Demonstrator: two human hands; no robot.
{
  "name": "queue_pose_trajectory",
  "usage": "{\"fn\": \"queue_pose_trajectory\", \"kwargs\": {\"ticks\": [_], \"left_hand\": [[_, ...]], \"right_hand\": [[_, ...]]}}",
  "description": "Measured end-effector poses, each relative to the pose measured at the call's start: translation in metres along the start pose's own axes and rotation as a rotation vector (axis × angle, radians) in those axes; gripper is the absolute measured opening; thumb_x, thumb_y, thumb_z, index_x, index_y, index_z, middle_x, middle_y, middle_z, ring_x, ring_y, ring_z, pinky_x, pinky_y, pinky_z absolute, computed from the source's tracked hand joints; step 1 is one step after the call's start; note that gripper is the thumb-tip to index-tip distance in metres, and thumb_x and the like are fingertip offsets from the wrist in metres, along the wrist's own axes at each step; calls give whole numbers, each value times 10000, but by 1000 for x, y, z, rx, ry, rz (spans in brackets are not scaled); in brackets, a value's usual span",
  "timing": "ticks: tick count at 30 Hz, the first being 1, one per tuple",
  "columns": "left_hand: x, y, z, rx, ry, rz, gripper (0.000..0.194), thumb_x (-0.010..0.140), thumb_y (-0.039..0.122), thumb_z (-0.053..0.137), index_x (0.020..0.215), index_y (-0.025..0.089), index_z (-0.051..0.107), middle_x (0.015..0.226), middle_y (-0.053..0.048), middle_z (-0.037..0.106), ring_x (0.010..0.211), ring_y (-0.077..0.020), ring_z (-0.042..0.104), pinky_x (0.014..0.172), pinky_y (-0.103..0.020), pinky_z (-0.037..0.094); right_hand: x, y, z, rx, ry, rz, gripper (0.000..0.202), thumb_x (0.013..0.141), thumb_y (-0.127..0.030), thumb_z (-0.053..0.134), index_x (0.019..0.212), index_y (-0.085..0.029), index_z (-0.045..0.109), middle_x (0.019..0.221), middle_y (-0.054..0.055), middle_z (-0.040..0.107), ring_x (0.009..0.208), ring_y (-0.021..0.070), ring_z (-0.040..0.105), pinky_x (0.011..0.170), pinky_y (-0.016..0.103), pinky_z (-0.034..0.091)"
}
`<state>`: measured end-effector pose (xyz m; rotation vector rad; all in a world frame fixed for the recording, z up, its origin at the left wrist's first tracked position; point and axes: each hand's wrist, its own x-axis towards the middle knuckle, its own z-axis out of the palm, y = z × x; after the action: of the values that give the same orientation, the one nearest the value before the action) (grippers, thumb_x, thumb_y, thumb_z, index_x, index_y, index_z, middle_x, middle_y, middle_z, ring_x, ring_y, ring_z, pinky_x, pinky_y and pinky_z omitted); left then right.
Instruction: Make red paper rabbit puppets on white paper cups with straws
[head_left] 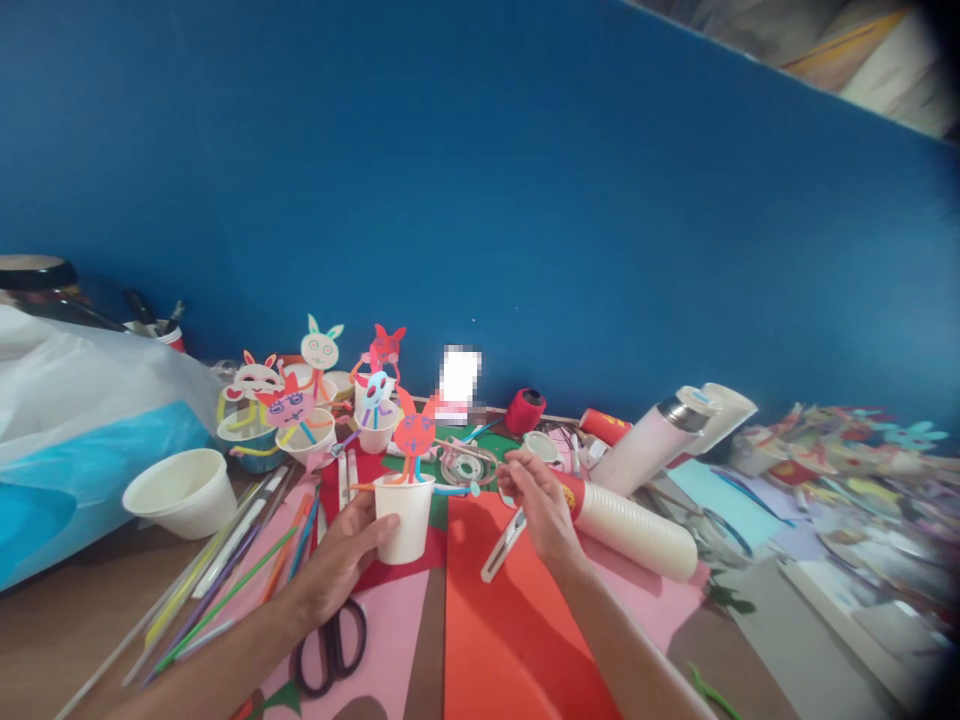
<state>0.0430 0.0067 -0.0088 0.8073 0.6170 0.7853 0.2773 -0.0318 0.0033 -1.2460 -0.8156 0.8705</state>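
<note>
My left hand (346,548) is wrapped round the lower left side of a white paper cup (403,520). From the cup rises an orange-red paper face with ears (415,432), on pipe-cleaner limbs; a blue arm with a pale tip (475,489) sticks out to the right. My right hand (536,490) hovers to the right of that tip, fingers pinched together; what they hold, if anything, is too small to tell. A white cutter (504,545) lies on the red paper (510,630) beneath it. Black-handled scissors (330,650) lie below my left hand.
Several cups with paper animal faces (320,350) stand behind on the left. Pipe cleaners (225,590) and a bare white bowl (184,492) lie left. At right are stacked cups (641,530), a white bottle (645,445) and heaped craft pieces (847,500). A blue wall (480,200) closes the back.
</note>
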Motion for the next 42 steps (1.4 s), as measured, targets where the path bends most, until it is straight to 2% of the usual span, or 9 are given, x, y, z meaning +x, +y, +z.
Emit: {"fn": "queue_pose_trajectory", "kwargs": {"ticks": [4, 7, 11, 15, 22, 25, 30, 36, 42], "left_hand": [[0, 0, 0, 6, 17, 1, 494, 694, 208, 644, 1158, 212, 474, 1048, -62, 626, 921, -194, 580, 741, -270, 460], [1, -1, -1, 1, 7, 9, 472, 709, 205, 631, 1155, 222, 477, 1047, -52, 629, 933, -186, 578, 754, -266, 458], [3, -2, -3, -4, 22, 19, 476, 713, 205, 629, 1162, 225, 472, 1052, -52, 628, 939, -183, 578, 771, -270, 454], [4, -3, -3, -3, 36, 13, 473, 708, 212, 632, 1156, 223, 479, 1062, -51, 623, 938, -183, 580, 778, -272, 453], [3, -5, -7, 10, 29, 4, 426, 712, 232, 621, 1124, 262, 514, 1086, -34, 611, 956, -198, 568, 754, -263, 458], [2, -6, -8, 9, 6, 15, 412, 722, 230, 609, 1121, 266, 515, 1085, -33, 609, 974, -212, 557, 753, -273, 456], [1, -5, -8, 15, -7, 10, 425, 739, 213, 589, 1150, 240, 480, 1074, -51, 605, 999, -222, 538, 756, -292, 454], [0, -4, -6, 16, 12, 11, 424, 741, 219, 586, 1151, 220, 479, 1040, -61, 620, 978, -226, 550, 764, -306, 451], [0, -4, -6, -1, 17, 9, 457, 721, 222, 609, 1160, 259, 488, 1021, -38, 639, 898, -201, 584, 777, -307, 441]], "right_hand": [[10, -27, -24, 45, 99, -167, 197, 742, -328, 577, 878, -187, 556, 671, -18, 587, 600, 81, 522, 597, 209, 406], [15, -39, -37, -34, 114, -218, 166, 739, -310, 578, 839, -180, 562, 669, -16, 578, 605, 85, 518, 607, 218, 408], [19, -38, -45, -330, 2, -178, 196, 711, -325, 580, 806, -154, 572, 656, 4, 590, 594, 117, 525, 568, 235, 397], [20, -31, -48, -765, -67, -274, 159, 750, -300, 511, 765, -168, 597, 692, -4, 600, 629, 126, 521, 598, 235, 370], [12, -28, -38, -1481, -181, -375, 218, 809, -224, 417, 787, -215, 634, 802, 19, 617, 808, 153, 515, 723, 269, 280], [10, -23, -33, -1669, -223, -393, 230, 818, -204, 415, 749, -216, 635, 785, 26, 619, 816, 163, 497, 733, 290, 244], [11, -8, -26, -1832, -270, -363, 220, 808, -199, 445, 688, -191, 629, 779, 51, 620, 831, 201, 479, 742, 334, 227], [6, 2, -16, -1921, -267, -351, 208, 808, -155, 436, 744, -167, 633, 808, 91, 612, 879, 245, 459, 748, 374, 247], [-3, 6, -5, -1966, -270, -264, 218, 783, -72, 437, 798, -139, 644, 826, 132, 603, 890, 274, 463, 709, 376, 283]]}}
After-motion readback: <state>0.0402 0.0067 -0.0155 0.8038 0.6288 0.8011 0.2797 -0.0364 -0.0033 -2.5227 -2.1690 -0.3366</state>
